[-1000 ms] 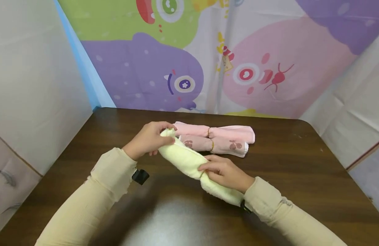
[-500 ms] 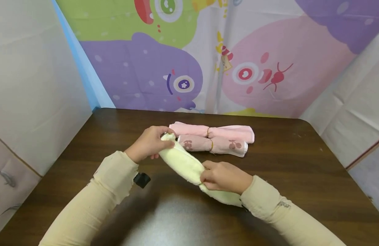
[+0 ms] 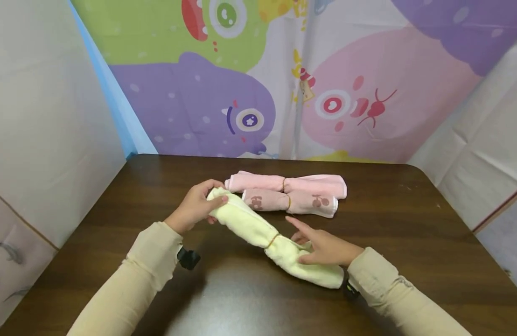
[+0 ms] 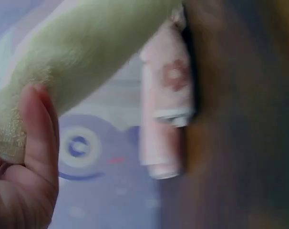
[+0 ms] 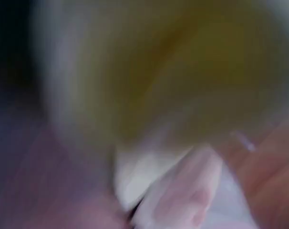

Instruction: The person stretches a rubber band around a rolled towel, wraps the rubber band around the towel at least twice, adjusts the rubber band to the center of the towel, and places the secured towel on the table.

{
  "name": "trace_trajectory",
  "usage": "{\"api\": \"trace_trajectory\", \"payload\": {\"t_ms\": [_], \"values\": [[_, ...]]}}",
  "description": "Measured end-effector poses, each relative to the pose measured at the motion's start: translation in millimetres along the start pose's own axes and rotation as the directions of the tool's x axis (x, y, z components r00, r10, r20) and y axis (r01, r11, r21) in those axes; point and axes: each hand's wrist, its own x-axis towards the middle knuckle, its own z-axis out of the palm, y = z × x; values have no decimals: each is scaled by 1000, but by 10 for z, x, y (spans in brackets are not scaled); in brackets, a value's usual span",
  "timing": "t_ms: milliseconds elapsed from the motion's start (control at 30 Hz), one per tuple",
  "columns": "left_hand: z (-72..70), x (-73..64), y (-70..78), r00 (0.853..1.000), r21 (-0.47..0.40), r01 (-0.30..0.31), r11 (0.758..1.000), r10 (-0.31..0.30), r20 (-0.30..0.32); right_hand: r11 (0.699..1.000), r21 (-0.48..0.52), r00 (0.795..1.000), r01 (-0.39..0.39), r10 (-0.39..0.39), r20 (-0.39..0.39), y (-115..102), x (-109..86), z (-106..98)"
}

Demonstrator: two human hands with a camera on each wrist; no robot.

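Observation:
A pale yellow rolled towel point(image 3: 241, 224), tied at its middle with a thin tan band point(image 3: 272, 241), slants above the table. My left hand point(image 3: 192, 208) grips its far left end, thumb on top; the left wrist view shows that thumb point(image 4: 38, 133) pressed on the fluffy roll point(image 4: 97, 47). Over the towel's right half is my right hand point(image 3: 330, 247), index finger stretched out and thumb lying against the cloth. Its other fingers are partly hidden behind the roll. Blurred yellow cloth point(image 5: 192, 76) fills much of the right wrist view.
Two more rolled towels lie side by side at the back of the dark wooden table point(image 3: 166, 280): a pink one point(image 3: 317, 185) and a mauve one point(image 3: 267, 200) with darker prints, each banded. A cartoon-printed curtain point(image 3: 191, 107) hangs behind.
My right hand has let go at the band and slid right along the yellow towel, its fingers straightening; the band now shows. My left hand, still gripping its end, has shifted slightly left.

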Motion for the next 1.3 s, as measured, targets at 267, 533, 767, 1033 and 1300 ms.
{"api": "trace_trajectory", "payload": {"t_ms": [267,533,767,1033,1300], "values": [[-51,124,-347,993,-188,111,976,-99,70,909,-334,959,-250,281,47,200,9,-119],[-43,206,-584,991,-51,30,998,-23,135,808,-565,955,-165,-11,-295,279,-27,-182],[-143,173,-694,942,189,-92,978,24,334,593,-798,904,111,-394,-167,112,-298,9],[-126,146,-561,859,341,-150,928,-48,509,948,-318,996,-16,44,83,114,-491,-92],[132,317,-569,899,494,-303,815,73,432,819,-574,994,-24,-43,-102,233,-348,-144]]}}
